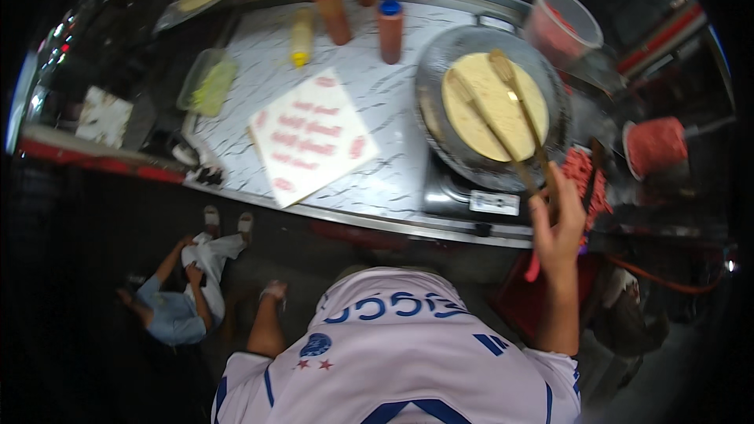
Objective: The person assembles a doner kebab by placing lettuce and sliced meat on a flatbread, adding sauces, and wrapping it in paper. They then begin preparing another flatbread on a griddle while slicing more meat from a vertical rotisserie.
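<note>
My right hand (559, 224) grips a pair of wooden tongs (509, 114) by their joined end. The two tong arms lie across a round pale flatbread (481, 122) in a dark round pan (430, 78). The pan sits on a black portable stove (463, 196) on the marbled counter (389, 86). My left hand is out of sight; only the arm (265, 326) shows, hanging down at my side.
A printed white-and-red paper sheet (312, 135) lies mid-counter. Sauce bottles (338, 20) stand at the back beside a yellow squeeze bottle (301, 38). A clear tub (206, 85) holds greens. Red containers (656, 145) sit at the right. A person (184, 290) crouches on the floor at left.
</note>
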A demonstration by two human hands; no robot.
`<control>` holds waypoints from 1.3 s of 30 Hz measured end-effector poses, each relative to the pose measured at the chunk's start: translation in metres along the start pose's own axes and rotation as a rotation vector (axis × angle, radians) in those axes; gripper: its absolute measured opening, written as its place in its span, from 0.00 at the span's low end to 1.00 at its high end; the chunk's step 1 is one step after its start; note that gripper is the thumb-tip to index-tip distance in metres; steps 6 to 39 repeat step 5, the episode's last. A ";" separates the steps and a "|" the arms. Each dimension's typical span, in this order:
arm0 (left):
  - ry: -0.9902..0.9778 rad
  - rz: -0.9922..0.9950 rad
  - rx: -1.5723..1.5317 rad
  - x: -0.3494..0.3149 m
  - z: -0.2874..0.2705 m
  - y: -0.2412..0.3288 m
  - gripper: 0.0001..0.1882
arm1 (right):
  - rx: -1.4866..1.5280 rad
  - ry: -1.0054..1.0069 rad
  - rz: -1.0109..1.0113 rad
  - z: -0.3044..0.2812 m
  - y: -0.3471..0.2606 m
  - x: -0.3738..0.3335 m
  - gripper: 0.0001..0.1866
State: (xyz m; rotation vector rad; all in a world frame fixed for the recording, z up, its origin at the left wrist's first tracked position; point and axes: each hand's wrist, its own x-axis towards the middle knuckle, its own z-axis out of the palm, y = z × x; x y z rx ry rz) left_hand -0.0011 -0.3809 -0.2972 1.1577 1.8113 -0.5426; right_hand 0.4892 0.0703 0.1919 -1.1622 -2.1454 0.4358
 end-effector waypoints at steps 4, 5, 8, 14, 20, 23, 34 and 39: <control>0.232 0.202 0.224 0.038 -0.054 0.004 0.17 | 0.206 -0.264 0.002 0.138 -0.073 -0.027 0.33; 0.307 0.151 0.191 0.033 -0.072 -0.016 0.17 | 0.202 -0.319 -0.065 0.180 -0.083 -0.024 0.35; 0.307 0.151 0.191 0.033 -0.072 -0.016 0.17 | 0.202 -0.319 -0.065 0.180 -0.083 -0.024 0.35; 0.307 0.151 0.191 0.033 -0.072 -0.016 0.17 | 0.202 -0.319 -0.065 0.180 -0.083 -0.024 0.35; 0.307 0.151 0.191 0.033 -0.072 -0.016 0.17 | 0.202 -0.319 -0.065 0.180 -0.083 -0.024 0.35; 0.307 0.151 0.191 0.033 -0.072 -0.016 0.17 | 0.202 -0.319 -0.065 0.180 -0.083 -0.024 0.35; 0.307 0.151 0.191 0.033 -0.072 -0.016 0.17 | 0.202 -0.319 -0.065 0.180 -0.083 -0.024 0.35; 0.307 0.151 0.191 0.033 -0.072 -0.016 0.17 | 0.202 -0.319 -0.065 0.180 -0.083 -0.024 0.35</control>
